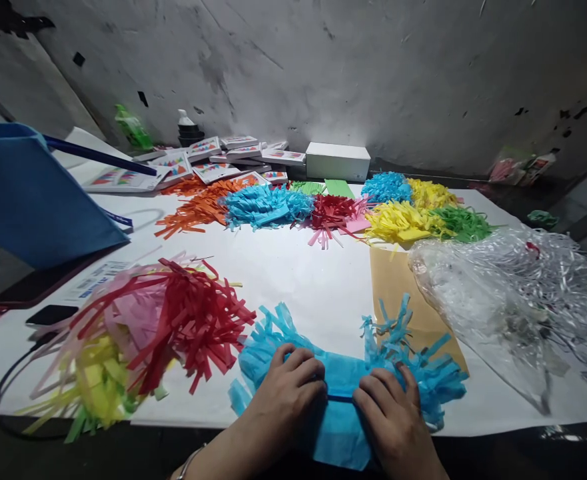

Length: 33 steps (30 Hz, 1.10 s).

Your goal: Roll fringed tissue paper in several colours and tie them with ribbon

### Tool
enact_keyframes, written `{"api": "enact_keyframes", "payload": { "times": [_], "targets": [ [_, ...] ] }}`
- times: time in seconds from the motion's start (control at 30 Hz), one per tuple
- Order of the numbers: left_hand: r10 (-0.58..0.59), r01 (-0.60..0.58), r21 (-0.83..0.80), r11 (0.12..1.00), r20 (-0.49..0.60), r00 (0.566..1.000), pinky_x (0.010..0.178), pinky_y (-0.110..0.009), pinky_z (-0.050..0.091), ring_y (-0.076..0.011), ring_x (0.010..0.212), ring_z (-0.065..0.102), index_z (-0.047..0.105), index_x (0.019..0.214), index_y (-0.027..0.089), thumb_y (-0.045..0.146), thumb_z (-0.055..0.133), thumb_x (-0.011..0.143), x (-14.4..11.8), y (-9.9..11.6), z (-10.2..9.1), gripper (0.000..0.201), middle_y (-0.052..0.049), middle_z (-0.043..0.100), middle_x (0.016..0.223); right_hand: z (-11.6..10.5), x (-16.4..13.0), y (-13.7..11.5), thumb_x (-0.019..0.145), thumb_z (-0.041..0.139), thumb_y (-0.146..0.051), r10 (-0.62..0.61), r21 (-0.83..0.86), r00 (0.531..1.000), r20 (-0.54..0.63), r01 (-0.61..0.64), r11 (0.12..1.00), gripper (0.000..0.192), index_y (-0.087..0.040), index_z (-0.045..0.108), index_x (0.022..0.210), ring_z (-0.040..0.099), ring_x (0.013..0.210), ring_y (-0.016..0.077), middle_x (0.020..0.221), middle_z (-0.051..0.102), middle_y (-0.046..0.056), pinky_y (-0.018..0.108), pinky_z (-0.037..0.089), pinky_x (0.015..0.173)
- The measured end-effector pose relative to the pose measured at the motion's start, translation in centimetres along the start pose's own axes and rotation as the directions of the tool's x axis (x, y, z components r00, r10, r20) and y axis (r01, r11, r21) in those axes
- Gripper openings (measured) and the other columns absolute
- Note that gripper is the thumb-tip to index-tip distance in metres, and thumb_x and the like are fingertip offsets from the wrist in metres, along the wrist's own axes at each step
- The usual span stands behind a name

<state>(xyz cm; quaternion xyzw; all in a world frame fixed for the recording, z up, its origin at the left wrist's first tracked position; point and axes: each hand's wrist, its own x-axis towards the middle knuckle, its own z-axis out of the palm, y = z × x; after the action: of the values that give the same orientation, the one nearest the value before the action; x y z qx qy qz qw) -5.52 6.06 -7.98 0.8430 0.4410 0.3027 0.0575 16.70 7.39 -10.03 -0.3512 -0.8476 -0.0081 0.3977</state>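
head view looks down on a white paper-covered table [298, 280] set against a scuffed grey wall. at the near edge lies a light blue fringed tissue paper sheet [343, 383], its cut strips fanning up and out at both ends while its flat middle band runs between the two hands. the left hand [286, 393] rests palm down on the left part of that band, fingers curled and pressing the paper rather than closed around it. the right hand [396, 417] presses the right part the same way, fingers bent, knuckles up; the two hands sit close together, almost touching over the fold. just left of the blue sheet is a loose heap of red, pink, yellow and green fringed tissue [138, 340]. to the right, a clear plastic bag [513, 307] lies on its side, filled with shiny silver foil strips, partly over a brown paper envelope [403, 293]. along the far side runs a row of fringed tissue bundles in orange, blue, red, yellow and green [323, 213], with a white cardboard box [338, 160], closed, behind them and small printed paper packets [213, 160] scattered beside it. a blue fabric bag [33, 193] stands at the far left; its contents cannot be seen
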Motion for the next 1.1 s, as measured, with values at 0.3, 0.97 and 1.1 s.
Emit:
{"api": "enact_keyframes", "payload": {
  "times": [0.3,0.97,1.1],
  "targets": [
    [-0.340,0.314,0.174,0.933,0.147,0.929,0.087,-0.045,0.032,-0.0252,0.093,0.056,0.064,0.083,0.017,0.011,0.062,0.087,1.4,2.1,0.1,0.008,-0.006,0.065,0.097,0.9,0.9,-1.3,0.103,0.040,-0.029,0.336,-0.007,0.941,0.029,-0.336,0.942,0.032,-0.024,0.058,0.076,0.060,0.090,0.0211,0.089,0.064,0.001,0.050,0.024,0.109],
    [0.251,-0.247,0.055,0.968,-0.076,0.965,0.078,-0.030,0.051,-0.0196,0.084,0.059,0.062,0.086,0.020,0.007,0.049,0.093,0.6,1.7,2.2,0.019,-0.006,0.067,0.092,2.5,3.1,-1.2,0.100,0.038,-0.013,0.165,-0.058,0.975,-0.150,-0.175,0.983,0.028,-0.023,0.058,0.083,0.061,0.082,0.0184,0.079,0.062,-0.001,0.046,0.028,0.112],
    [0.095,-0.091,0.215,0.972,-0.009,0.995,0.087,-0.033,0.057,-0.0272,0.108,0.064,0.064,0.105,0.026,0.005,0.061,0.076,0.0,-0.1,4.1,0.035,-0.008,0.070,0.119,0.8,4.6,0.9,0.103,0.041,-0.025,0.431,0.195,0.829,-0.358,-0.385,0.902,0.024,-0.024,0.062,0.092,0.068,0.081,0.0204,0.085,0.070,0.002,0.036,0.052,0.087]
  ]
}}
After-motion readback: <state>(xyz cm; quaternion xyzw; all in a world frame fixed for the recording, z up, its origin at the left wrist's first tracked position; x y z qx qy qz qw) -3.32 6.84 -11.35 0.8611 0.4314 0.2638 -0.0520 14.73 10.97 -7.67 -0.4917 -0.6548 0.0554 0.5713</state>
